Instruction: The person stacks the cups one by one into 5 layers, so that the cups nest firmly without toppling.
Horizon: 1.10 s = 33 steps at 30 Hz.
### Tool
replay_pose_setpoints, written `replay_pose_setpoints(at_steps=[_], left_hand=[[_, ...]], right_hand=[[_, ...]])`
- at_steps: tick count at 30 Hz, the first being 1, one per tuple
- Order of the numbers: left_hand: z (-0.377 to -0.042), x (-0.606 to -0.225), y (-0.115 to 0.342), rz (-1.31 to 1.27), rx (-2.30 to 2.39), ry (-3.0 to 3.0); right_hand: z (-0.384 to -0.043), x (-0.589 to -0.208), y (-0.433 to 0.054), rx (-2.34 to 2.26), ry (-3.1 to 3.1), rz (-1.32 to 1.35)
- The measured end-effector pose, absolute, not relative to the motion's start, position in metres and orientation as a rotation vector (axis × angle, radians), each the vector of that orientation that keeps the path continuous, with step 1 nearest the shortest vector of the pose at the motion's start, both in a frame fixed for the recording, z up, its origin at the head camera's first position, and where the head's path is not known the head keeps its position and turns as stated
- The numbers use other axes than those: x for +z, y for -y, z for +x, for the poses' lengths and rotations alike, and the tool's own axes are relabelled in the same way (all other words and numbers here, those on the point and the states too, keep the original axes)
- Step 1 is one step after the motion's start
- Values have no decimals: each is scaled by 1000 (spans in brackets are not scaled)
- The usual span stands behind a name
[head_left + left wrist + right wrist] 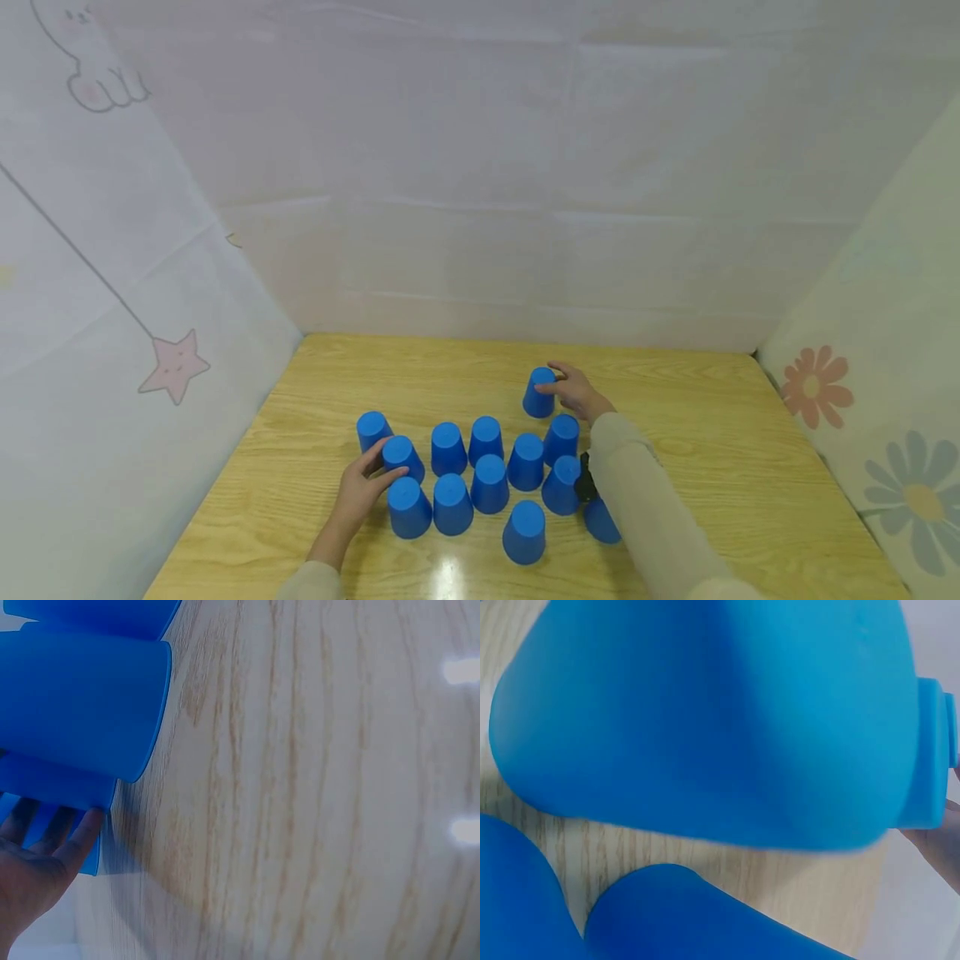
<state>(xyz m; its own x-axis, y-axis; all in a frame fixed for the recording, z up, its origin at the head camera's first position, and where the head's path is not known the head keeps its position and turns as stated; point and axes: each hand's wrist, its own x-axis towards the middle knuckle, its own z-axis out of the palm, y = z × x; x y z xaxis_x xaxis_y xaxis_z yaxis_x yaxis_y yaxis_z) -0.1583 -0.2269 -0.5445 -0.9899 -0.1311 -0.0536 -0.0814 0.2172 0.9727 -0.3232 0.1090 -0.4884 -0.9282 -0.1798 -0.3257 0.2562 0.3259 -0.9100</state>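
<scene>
Both hands are among blue plastic cups standing upside down on the wooden table. At the left of the group, my left hand (362, 490) holds a blue cup (402, 457), thumb on the near side and fingers on the far side. In the left wrist view the fingers (84, 834) lie along a cup's side close to the tabletop. Farther back, my right hand (576, 393) grips another blue cup (538, 395) between thumb and fingers, behind the rest. Large cups close to the camera fill most of the right wrist view.
Several more upside-down cups stand in loose rows between the arms, among them a front cup (524, 533) and a back-left cup (372, 428). The right forearm partly covers a cup (602, 522). Patterned cloth walls (540, 250) enclose the table (720, 433) at back and sides.
</scene>
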Motion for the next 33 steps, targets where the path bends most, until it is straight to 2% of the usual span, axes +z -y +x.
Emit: replay_pose_setpoints(at_steps=[23, 33], left_hand=[[-153, -522, 233, 225, -1858, 2490], [-156, -508, 243, 123, -1771, 2572]], right_hand=[[-311, -462, -123, -1567, -2285, -117], [-303, -453, -131, -1535, -2316, -169]])
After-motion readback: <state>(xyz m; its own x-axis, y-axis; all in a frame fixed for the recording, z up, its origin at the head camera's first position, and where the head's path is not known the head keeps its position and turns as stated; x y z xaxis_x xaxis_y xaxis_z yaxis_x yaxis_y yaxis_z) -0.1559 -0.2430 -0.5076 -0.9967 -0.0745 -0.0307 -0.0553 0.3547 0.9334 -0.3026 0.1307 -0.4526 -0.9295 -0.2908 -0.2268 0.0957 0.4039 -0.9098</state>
